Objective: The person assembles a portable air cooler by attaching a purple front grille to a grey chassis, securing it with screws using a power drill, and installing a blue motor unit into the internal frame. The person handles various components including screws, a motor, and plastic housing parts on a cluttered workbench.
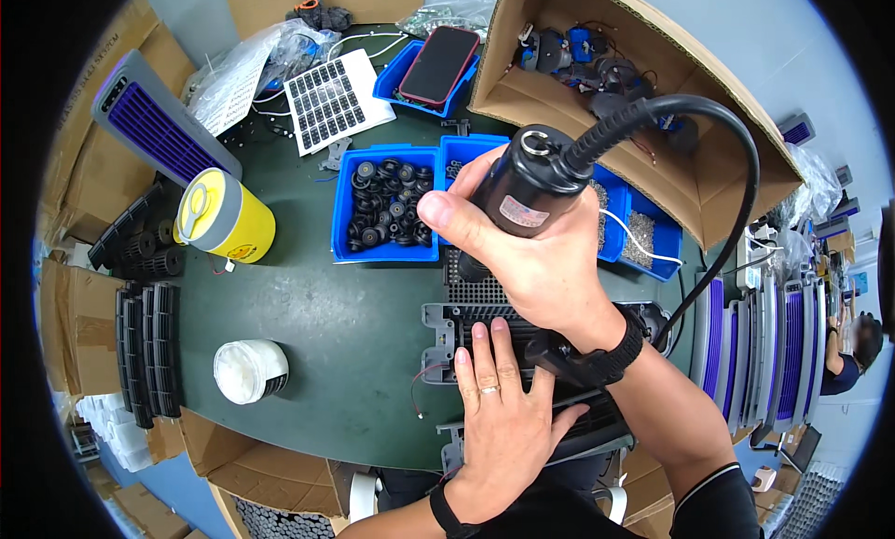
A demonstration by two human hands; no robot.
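Head view: driver [522, 189], wrapped by right fingers [454, 220], is best kept upright; housing [438, 323], toward tabletop's [326, 315] front edge, is covered by spread left fingers [505, 357].

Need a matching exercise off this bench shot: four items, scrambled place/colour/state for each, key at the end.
Column 1
1. Corded black tool
2. Phone
3. Lidded cup
4. Left hand

Column 2
A. Yellow and grey
B. Spread palm-down over a plastic housing
C. Gripped in the right hand
D. Lying on top of a blue bin

Pairs: 1-C, 2-D, 3-A, 4-B
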